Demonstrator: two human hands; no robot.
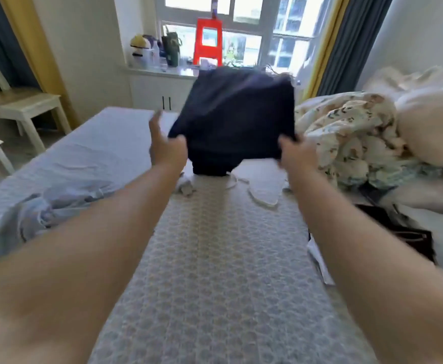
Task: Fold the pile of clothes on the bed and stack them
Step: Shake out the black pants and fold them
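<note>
A dark navy garment point(237, 114) hangs in the air over the middle of the bed, blurred by motion. My right hand point(292, 151) pinches its lower right corner. My left hand point(166, 147) is at its lower left corner, the thumb against the cloth and the fingers stretched up and apart. Under it a folded dark piece point(209, 168) lies on the patterned mattress pad point(215, 245). A crumpled pale blue garment point(54, 206) lies at the left. A small white piece point(265, 194) and a little grey item point(186, 186) lie near the dark piece.
A bunched floral quilt point(346, 143) and pillows fill the bed's right side. A dark item point(404, 232) lies at the right edge. White benches point(28, 109) stand on the left. The window sill behind holds bottles and a red stool point(208, 42).
</note>
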